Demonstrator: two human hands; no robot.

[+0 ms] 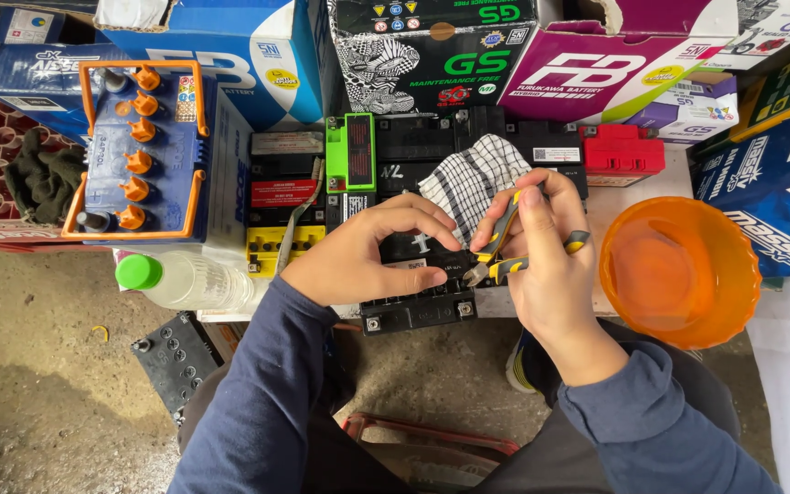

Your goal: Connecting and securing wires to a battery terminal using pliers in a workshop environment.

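Note:
My right hand [546, 265] grips a pair of pliers [502, 252] with yellow and black handles, its jaws pointing left and down. My left hand [372, 252] hovers just left of the jaws, thumb and forefinger pinched close to the plier tips over a small black battery [413, 306]. Whether anything small sits between those fingers cannot be made out. A black-and-white checked cloth [468, 178] lies just behind both hands on other black batteries.
An orange plastic bowl [678, 270] stands at the right. A large blue battery with orange caps [144, 151] sits at the left, a green-capped plastic bottle [185, 277] in front of it. Small batteries and cardboard boxes fill the back. Another black battery [174, 359] lies on the dirt floor.

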